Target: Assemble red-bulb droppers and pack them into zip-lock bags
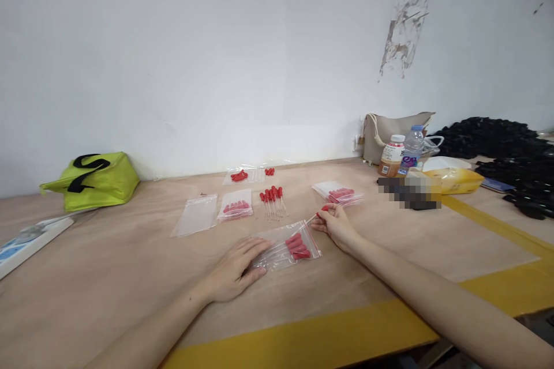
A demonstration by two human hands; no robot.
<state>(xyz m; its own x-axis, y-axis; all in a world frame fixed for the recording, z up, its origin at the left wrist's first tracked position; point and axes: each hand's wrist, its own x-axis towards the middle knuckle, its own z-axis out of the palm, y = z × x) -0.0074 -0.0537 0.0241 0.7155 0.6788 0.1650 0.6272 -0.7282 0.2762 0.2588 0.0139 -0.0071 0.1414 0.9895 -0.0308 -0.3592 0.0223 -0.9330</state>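
A clear zip bag (277, 253) lies flat in front of me with several red-ended thin sticks (298, 247) inside. My left hand (242, 262) rests on the bag's left end, fingers stretched out. My right hand (335, 228) pinches a thin pale stick by its red end (325, 208), its shaft pointing down-left at the bag's open right edge. How far the shaft reaches inside, I cannot tell. Behind the bag lies a group of loose red-ended sticks (272, 199), side by side. Filled bags are stacked at left (235, 207) and right (340, 193).
Flat clear bags (197, 215) lie left, and bags with red pieces (239, 176) lie by the wall. A lime-green bag (101, 181) and power strip (32, 242) stand far left. Bottles (392, 155), a yellow tissue pack (459, 180) and black items (497, 144) are at right.
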